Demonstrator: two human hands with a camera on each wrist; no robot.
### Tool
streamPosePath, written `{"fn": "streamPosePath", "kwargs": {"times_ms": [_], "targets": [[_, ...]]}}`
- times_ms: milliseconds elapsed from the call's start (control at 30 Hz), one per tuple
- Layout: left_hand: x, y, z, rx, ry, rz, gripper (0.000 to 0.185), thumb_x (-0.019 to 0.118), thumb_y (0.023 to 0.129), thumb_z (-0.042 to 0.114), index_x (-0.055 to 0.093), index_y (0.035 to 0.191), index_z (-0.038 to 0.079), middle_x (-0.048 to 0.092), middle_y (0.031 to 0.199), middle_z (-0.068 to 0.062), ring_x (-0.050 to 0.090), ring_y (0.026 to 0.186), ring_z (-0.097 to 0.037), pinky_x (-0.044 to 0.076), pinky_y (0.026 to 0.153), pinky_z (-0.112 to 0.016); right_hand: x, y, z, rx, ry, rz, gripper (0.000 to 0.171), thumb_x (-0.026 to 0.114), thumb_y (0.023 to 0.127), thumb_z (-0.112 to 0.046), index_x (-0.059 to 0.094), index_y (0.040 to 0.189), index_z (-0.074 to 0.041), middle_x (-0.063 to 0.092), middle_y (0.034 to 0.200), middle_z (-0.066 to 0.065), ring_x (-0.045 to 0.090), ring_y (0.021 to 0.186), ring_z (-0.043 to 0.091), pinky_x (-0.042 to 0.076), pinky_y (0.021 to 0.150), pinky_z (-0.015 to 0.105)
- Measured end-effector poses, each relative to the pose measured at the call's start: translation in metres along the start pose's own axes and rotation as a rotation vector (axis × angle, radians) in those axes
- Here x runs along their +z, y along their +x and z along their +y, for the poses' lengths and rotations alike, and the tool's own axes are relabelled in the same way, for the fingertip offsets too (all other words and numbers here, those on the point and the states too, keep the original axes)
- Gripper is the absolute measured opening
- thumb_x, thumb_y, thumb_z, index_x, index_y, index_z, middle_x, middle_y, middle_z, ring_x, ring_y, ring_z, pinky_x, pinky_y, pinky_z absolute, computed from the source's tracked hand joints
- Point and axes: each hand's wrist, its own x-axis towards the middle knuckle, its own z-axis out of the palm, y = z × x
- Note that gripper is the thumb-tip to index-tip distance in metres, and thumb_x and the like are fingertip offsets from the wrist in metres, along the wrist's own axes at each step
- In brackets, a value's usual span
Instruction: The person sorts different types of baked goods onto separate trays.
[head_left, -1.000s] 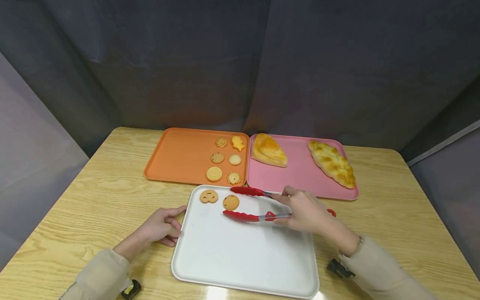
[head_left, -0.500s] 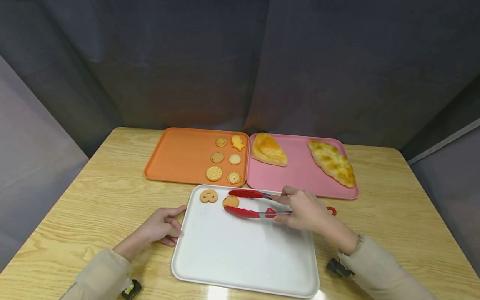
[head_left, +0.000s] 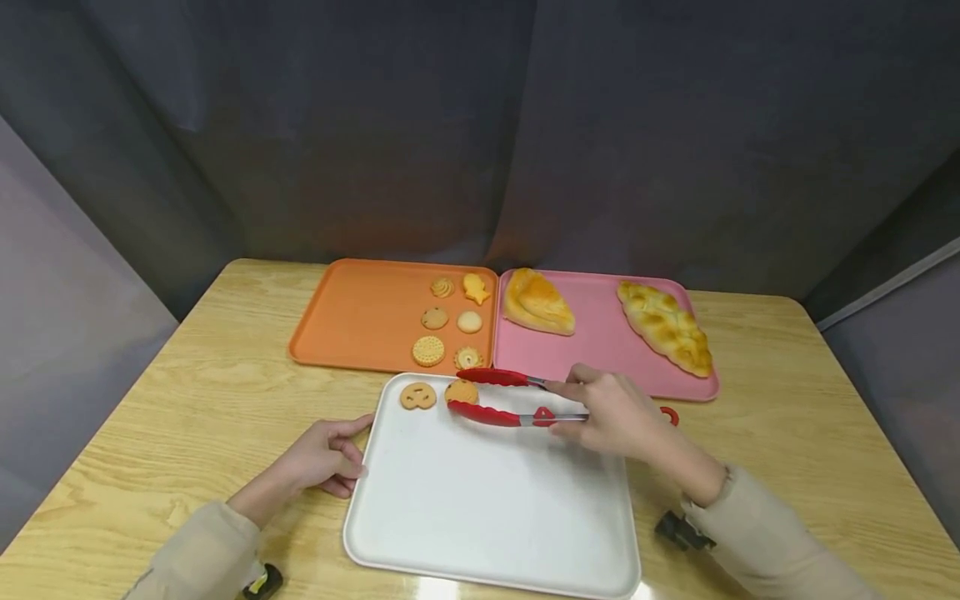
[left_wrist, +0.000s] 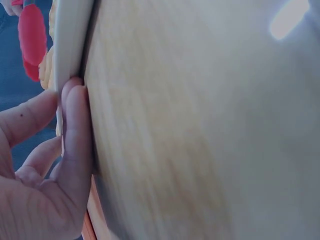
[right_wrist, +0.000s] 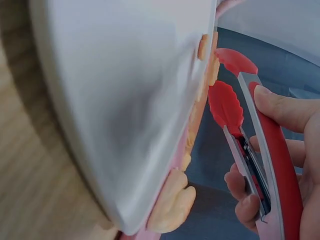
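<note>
Red-headed metal tongs (head_left: 531,418) reach in from the right over the far part of the white tray (head_left: 487,508). My right hand (head_left: 611,417) holds them, thumb along one arm and fingers at the other, as the right wrist view shows. Their scalloped red heads stand on either side of a round speckled cookie (head_left: 461,391); the nearer head overlaps the cookie's lower edge. A pretzel-shaped cookie (head_left: 417,396) lies to its left, in the tray's far left corner. My left hand (head_left: 326,458) pinches the tray's left rim, thumb and fingers on opposite sides of it.
Behind stands an orange tray (head_left: 360,312) with several small cookies (head_left: 428,351) on its right half. Beside it, a pink tray (head_left: 596,350) bears a pastry wedge (head_left: 538,302) and a braided loaf (head_left: 665,328). A dark curtain hangs behind the wooden table (head_left: 195,400).
The tongs have moved slightly away from me and their heads have drawn closer around the round cookie, which has shifted a little the same way. My left hand stays at the rim.
</note>
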Motion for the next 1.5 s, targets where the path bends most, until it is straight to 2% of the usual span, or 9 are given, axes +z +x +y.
{"fn": "streamPosePath", "kwargs": {"times_ms": [133,367,533,733,1000,1233,1500], "targets": [[0.001,-0.002,0.001,-0.001,0.002,0.006,0.076,0.062,0.074,-0.007,0.027,0.141,-0.001,0.057,0.072,-0.008,0.057,0.050,-0.017,0.054,0.047,-0.033,-0.005,0.005,0.000,-0.031,-0.004,0.033,0.052,0.082,0.064,-0.031,0.068,0.108,-0.006,0.056,0.078,0.002,0.040,0.053,0.008,0.038,0.045,0.016],[0.001,-0.002,0.001,-0.009,-0.013,0.009,0.076,0.063,0.073,-0.007,0.028,0.140,-0.001,0.058,0.073,-0.009,0.057,0.050,-0.016,0.054,0.049,-0.033,-0.014,0.015,-0.004,-0.024,-0.007,0.033,0.053,0.083,0.063,-0.030,0.068,0.108,-0.005,0.058,0.081,0.005,0.042,0.056,0.010,0.040,0.045,0.016],[0.000,-0.001,0.001,-0.014,-0.013,0.022,0.075,0.062,0.073,-0.008,0.029,0.140,0.000,0.058,0.074,-0.013,0.057,0.051,-0.015,0.054,0.049,-0.033,-0.020,0.025,-0.006,-0.039,-0.025,0.066,0.053,0.083,0.063,-0.030,0.069,0.107,-0.005,0.057,0.078,0.002,0.042,0.054,0.009,0.040,0.045,0.017],[0.000,-0.001,0.002,-0.014,-0.011,0.027,0.076,0.063,0.073,-0.008,0.030,0.140,0.001,0.057,0.073,-0.011,0.057,0.051,-0.016,0.054,0.050,-0.033,-0.027,0.036,-0.008,-0.060,-0.023,0.095,0.053,0.082,0.064,-0.030,0.068,0.108,-0.005,0.060,0.081,0.006,0.043,0.053,0.009,0.041,0.047,0.017],[0.001,-0.002,0.002,-0.004,-0.009,0.023,0.076,0.064,0.073,-0.007,0.029,0.140,-0.001,0.057,0.075,-0.015,0.057,0.053,-0.015,0.054,0.050,-0.034,-0.035,0.050,-0.008,-0.090,0.000,0.122,0.051,0.082,0.065,-0.027,0.068,0.108,-0.003,0.057,0.076,0.006,0.042,0.051,0.011,0.041,0.045,0.019],[0.001,-0.001,0.001,0.003,-0.006,0.018,0.075,0.063,0.073,-0.007,0.028,0.140,-0.001,0.058,0.076,-0.015,0.057,0.053,-0.015,0.054,0.049,-0.034,-0.038,0.065,-0.008,-0.081,-0.021,0.154,0.051,0.081,0.066,-0.028,0.068,0.109,-0.005,0.055,0.073,0.005,0.043,0.054,0.014,0.040,0.046,0.022],[0.001,-0.002,0.001,-0.002,-0.007,0.028,0.075,0.062,0.073,-0.008,0.029,0.140,-0.001,0.057,0.074,-0.012,0.056,0.052,-0.014,0.054,0.049,-0.033,-0.037,0.078,-0.006,-0.038,-0.068,0.143,0.052,0.080,0.068,-0.029,0.066,0.113,-0.006,0.050,0.066,0.004,0.040,0.051,0.015,0.036,0.044,0.023]]}}
